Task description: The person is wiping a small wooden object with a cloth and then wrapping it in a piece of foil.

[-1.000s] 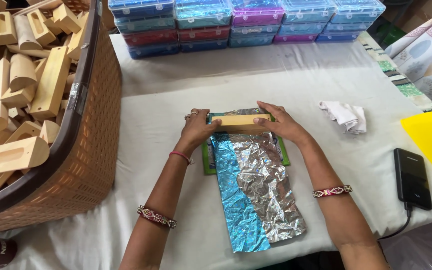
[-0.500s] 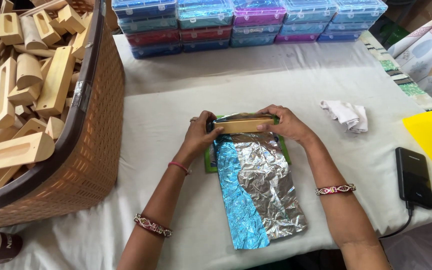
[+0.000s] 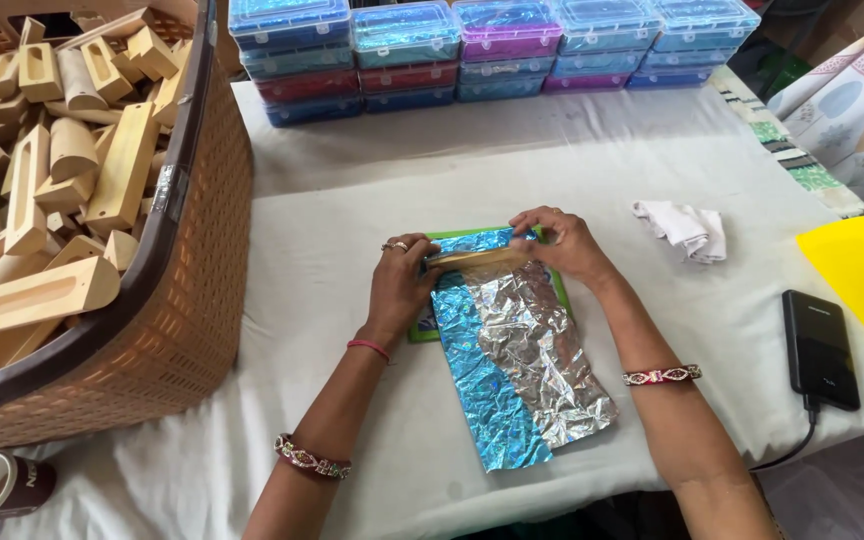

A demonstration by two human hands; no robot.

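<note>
Both hands share the grip: left hand (image 3: 399, 285) and right hand (image 3: 564, 245) pinch opposite ends of the wooden block (image 3: 476, 259), its length crosswise between them; foil sheet (image 3: 522, 355) trails toward the body, neither hand nearer

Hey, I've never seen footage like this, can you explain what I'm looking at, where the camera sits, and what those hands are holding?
The camera sits on a person's head and looks down at their own bare hands. The left hand and right hand hold a wooden block at its two ends, over a crinkled sheet of foil, silver and blue, that lies on a green mat. A white cloth covers the table. To the left stands a basket full of wooden pieces. Colourful plastic boxes are stacked at the back; a white rag and a phone lie to the right.
</note>
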